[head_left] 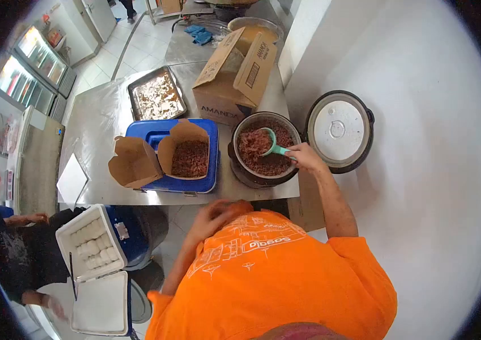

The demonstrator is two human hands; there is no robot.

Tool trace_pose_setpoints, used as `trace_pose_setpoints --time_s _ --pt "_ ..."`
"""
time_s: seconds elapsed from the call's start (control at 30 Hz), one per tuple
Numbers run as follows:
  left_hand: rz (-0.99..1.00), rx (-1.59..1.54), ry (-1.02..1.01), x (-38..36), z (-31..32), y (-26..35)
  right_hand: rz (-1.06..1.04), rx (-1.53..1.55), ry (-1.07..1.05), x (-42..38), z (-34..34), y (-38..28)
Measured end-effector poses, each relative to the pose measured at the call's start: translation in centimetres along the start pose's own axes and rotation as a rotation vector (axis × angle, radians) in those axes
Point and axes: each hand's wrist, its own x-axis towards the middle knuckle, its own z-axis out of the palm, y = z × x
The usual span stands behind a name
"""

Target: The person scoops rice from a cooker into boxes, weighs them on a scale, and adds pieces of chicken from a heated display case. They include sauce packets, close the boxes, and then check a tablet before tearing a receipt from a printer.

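My right hand (pixel 307 157) is closed round the handle of a turquoise rice scoop (pixel 279 149). The scoop's bowl is in the reddish-brown cooked rice (pixel 267 164) that fills a round rice cooker (pixel 254 179). Close to my body, just off the table's front edge, my left hand (pixel 213 220) lies against the front of my orange shirt (pixel 291 272), its fingers smeared and partly hidden. Left of the cooker, an unfolded cardboard food box (pixel 138 164) rests on a blue cooler (pixel 209 141), one half holding the same rice.
The cooker's hinged lid (pixel 338 129) stands open toward the wall. Behind are a cardboard carton (pixel 217 102) and a metal tray (pixel 161 96) of food. At lower left, a person in black (pixel 19 249) is beside an open cooler (pixel 104 226) with white dough-like pieces.
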Motion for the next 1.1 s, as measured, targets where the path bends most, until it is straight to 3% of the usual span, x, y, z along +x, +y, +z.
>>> trace_pose_setpoints --time_s 0.03,0.07,0.1,0.17,0.23,0.3,0.33,0.43,0.47,0.57,0.6,0.7,0.77,0.87,1.0,1.1 --pt "0.071 0.051 0.247 -2.3 -1.5 -1.8 0.023 0.048 0.04 -1.6 -0.3 -1.0" --pt "0.14 0.103 0.497 -4.3 -3.0 -3.3 -0.103 -0.028 0.088 -0.9 -0.9 0.2" --pt "0.328 0.238 0.796 -6.5 -4.0 -1.7 -0.239 -0.185 0.218 -0.4 -1.2 1.2" --pt "0.692 0.42 1.178 -7.9 -9.2 -5.6 -0.517 -0.5 0.471 -0.1 -1.1 2.7" --pt "0.553 0.387 1.361 -8.5 -11.9 -4.4 -0.382 -0.675 0.561 -1.2 1.5 1.0" --pt "0.513 0.595 1.267 -7.6 -13.6 -1.8 -0.204 -0.824 0.546 -1.5 3.7 0.1" --pt "0.493 0.694 1.22 -6.9 -14.4 -0.8 -0.24 -0.755 0.437 -1.5 4.0 0.3" --pt "0.533 0.618 0.996 -5.4 -18.0 0.2 -0.404 -0.691 0.331 0.8 4.1 2.5" --pt "0.56 0.435 0.906 -4.6 -19.7 -0.5 -0.467 -0.648 0.383 3.1 3.8 4.5" --pt "0.594 0.355 0.672 -3.6 -22.0 2.5 -0.366 -0.503 0.071 3.3 2.0 1.7" --pt "0.54 0.321 0.591 -3.2 -22.3 3.1 -0.443 -0.54 0.084 4.4 2.0 2.0" --pt "0.303 0.187 0.38 -2.3 -23.1 4.1 0.038 -0.241 -0.175 4.7 1.1 0.2" --pt "0.054 0.054 0.278 -1.6 -23.7 4.3 0.131 -0.076 -0.175 4.1 1.0 0.5" --pt "0.335 0.176 0.388 -1.1 -24.6 2.5 0.149 0.081 -0.162 2.5 0.4 1.2" --pt "0.381 -0.04 0.758 -5.6 -21.5 4.6 0.079 0.305 -0.043 -2.4 1.0 1.3" --pt "0.483 -0.107 0.766 -10.2 -16.7 3.8 0.06 0.489 0.001 -3.3 2.0 3.3"
